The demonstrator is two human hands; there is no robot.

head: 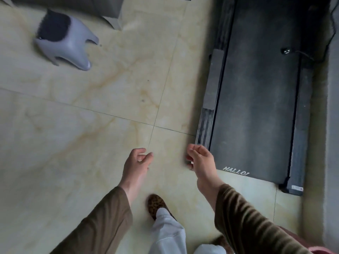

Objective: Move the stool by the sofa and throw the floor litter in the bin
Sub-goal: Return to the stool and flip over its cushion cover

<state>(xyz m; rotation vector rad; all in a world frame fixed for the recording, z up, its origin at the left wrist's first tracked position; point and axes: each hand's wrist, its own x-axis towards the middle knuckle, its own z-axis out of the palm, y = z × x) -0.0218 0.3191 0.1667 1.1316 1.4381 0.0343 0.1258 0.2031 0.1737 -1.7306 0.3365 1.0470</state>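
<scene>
A grey plastic stool (73,46) with a dark cushioned seat stands on the tiled floor at the upper left, close to the corner of a grey sofa (102,8) at the top edge. My left hand (136,163) hangs over the floor in the lower middle, fingers loosely curled and holding nothing. To its right, beside the treadmill's edge, my right hand (200,159) is also loosely curled and empty. Both hands are far from the stool. No litter or bin shows.
A black treadmill (256,107) lies flat along the right side, with a grey wall or furniture edge (332,125) beyond it. My foot in a leopard-print slipper (156,204) steps forward between my arms. Pale marble-patterned tiles (73,134) cover the floor.
</scene>
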